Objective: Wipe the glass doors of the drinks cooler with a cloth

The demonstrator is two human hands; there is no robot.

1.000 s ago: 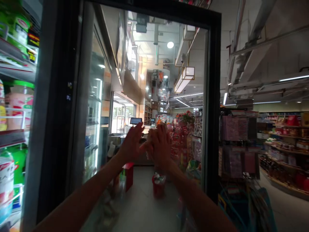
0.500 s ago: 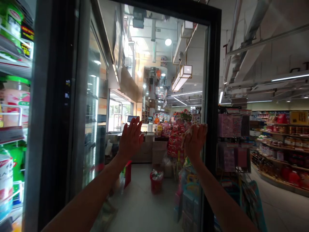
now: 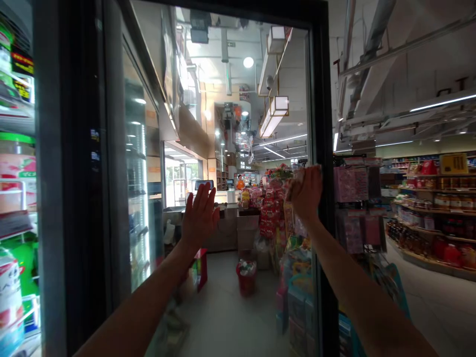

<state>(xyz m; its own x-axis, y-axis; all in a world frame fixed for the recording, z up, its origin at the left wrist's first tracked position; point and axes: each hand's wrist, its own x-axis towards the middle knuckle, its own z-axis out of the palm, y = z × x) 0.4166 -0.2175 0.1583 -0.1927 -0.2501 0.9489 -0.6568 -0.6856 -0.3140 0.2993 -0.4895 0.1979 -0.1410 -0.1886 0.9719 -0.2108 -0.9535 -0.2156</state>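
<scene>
In front of me stands a glass door (image 3: 226,277) in a black frame (image 3: 323,124). My left hand (image 3: 200,212) is raised with its palm toward the pane and its fingers stretched upward, holding nothing. Close to the right edge of the pane, my right hand (image 3: 309,193) presses a crumpled light cloth (image 3: 293,187) against the glass. Most of the cloth is hidden behind the fingers.
Lit shelves with green-lidded jars (image 3: 17,158) line the left edge. Hanging packets (image 3: 351,183) and curved goods shelves (image 3: 439,218) are on the right. A red bucket (image 3: 246,282) and a person in orange (image 3: 240,183) show in the glass.
My right hand has swept the cloth from the middle of the pane, beside the left hand, to its right edge, then slightly upward. The left hand has stayed nearly in place.
</scene>
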